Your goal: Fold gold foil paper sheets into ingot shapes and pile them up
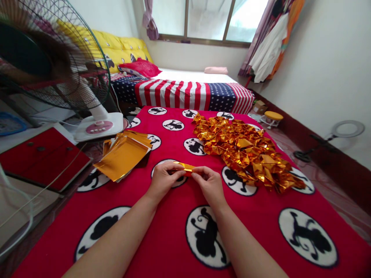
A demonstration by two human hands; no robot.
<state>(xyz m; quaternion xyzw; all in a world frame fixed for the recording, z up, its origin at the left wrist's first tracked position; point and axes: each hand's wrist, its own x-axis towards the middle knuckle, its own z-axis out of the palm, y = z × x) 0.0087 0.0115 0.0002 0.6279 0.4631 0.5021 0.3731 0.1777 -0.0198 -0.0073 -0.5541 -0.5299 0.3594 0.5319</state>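
Observation:
A narrow strip of folded gold foil paper point(186, 167) is stretched between my two hands, just above the red cloth point(162, 224). My left hand point(164, 177) pinches its left end with thumb and fingers. At the right end, my right hand point(209, 181) grips it the same way. To the left lies a loose stack of flat gold foil sheets point(123, 156), fanned unevenly. On the right, a large pile of folded gold foil pieces point(243, 144) spreads over the cloth. My fingers partly hide the strip's ends.
An electric fan point(100, 123) stands at the left beside a red cabinet point(43, 154). Beyond the far cloth edge is a bed with a striped and starred cover point(179, 94). A yellow stool point(273, 116) and a ring light on a stand point(348, 129) are at the right wall.

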